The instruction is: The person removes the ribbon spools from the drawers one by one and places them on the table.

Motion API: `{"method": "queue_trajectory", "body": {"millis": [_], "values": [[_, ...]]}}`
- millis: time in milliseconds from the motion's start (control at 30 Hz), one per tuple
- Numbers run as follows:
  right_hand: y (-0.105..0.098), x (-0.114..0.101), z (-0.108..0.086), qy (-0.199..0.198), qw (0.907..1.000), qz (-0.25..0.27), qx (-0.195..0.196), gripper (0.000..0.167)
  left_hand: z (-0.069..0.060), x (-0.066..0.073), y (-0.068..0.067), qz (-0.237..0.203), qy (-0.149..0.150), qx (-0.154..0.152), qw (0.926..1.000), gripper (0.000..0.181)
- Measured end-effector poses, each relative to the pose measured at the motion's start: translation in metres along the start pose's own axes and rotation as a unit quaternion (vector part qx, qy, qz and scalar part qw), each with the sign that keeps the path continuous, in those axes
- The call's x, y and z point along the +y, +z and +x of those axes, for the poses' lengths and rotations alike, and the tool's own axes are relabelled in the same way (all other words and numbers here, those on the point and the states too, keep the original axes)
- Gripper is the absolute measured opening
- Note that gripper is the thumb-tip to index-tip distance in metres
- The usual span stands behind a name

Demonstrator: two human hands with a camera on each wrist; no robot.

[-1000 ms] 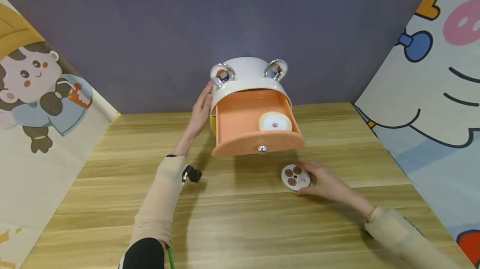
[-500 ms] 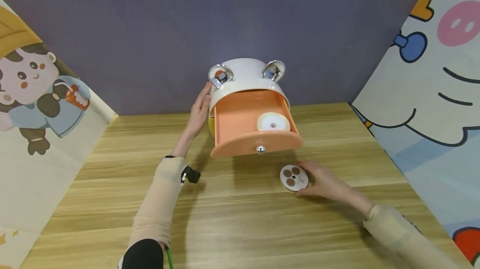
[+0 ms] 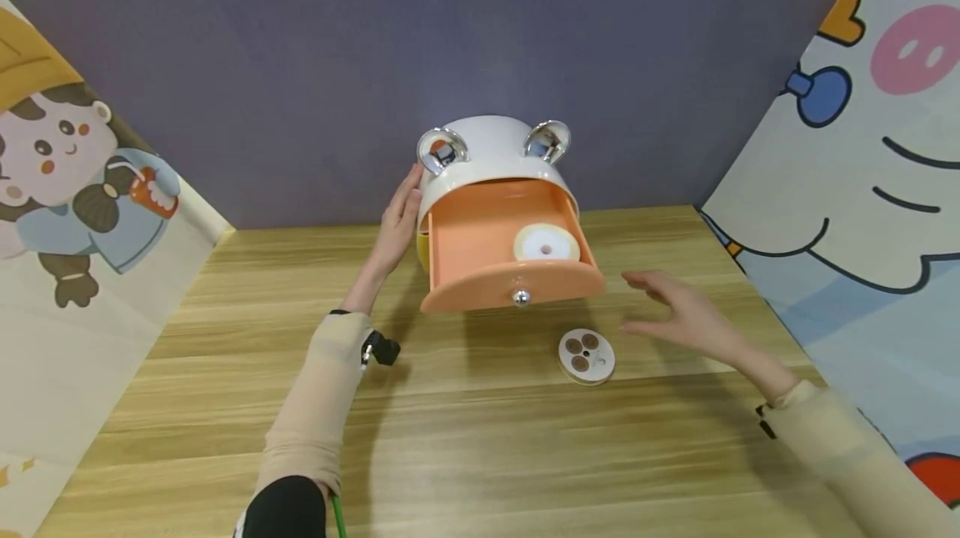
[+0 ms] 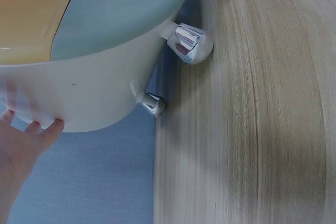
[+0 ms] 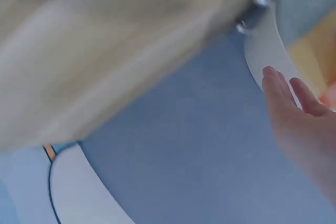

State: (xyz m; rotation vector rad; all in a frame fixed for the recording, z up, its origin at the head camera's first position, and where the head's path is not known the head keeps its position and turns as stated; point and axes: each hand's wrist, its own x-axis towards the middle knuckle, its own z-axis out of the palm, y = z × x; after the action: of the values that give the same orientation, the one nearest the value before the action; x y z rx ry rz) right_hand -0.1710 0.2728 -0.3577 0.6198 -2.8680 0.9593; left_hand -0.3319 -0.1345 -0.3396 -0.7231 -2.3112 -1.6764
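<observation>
A white storage box (image 3: 491, 146) with two silver ears stands against the back wall. Its orange drawer (image 3: 465, 242) is pulled out, and a white round piece (image 3: 546, 243) with a small central hole lies inside at the front right. My left hand (image 3: 397, 225) rests with extended fingers on the box's left side; in the left wrist view the fingertips (image 4: 52, 127) touch the white shell. On the table lies a flat white disc (image 3: 587, 356) with three brown circles. Up and to the right of it, my right hand (image 3: 686, 317) hovers with fingers spread, holding nothing.
The wooden table (image 3: 480, 455) meets a dark back wall (image 3: 322, 79). Cartoon-printed panels flank it at the left (image 3: 97, 188) and right (image 3: 885, 188). A round silver knob (image 3: 521, 297) projects from the drawer front. Silver feet (image 4: 191, 43) support the box.
My right hand has let go of the disc with brown circles and moved up and right, away from it. The disc stays on the table; my left hand keeps its place on the box.
</observation>
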Motion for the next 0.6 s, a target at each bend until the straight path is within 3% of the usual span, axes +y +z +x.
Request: {"method": "queue_trajectory", "body": {"millis": [133, 333, 600], "values": [[-0.023, -0.012, 0.009, 0.019, 0.9996, 0.021, 0.000, 0.072, 0.000, 0.001, -0.001, -0.002, 0.001, 0.000, 1.0000, 0.049], [-0.046, -0.031, 0.027, -0.045, 0.9969, -0.021, 0.060, 0.068, -0.001, 0.002, -0.001, -0.005, 0.000, -0.005, 1.0000, 0.049], [-0.062, -0.059, 0.050, -0.062, 0.9928, -0.065, 0.080, 0.071, -0.001, 0.003, 0.000, -0.005, 0.000, -0.006, 1.0000, 0.049]]}}
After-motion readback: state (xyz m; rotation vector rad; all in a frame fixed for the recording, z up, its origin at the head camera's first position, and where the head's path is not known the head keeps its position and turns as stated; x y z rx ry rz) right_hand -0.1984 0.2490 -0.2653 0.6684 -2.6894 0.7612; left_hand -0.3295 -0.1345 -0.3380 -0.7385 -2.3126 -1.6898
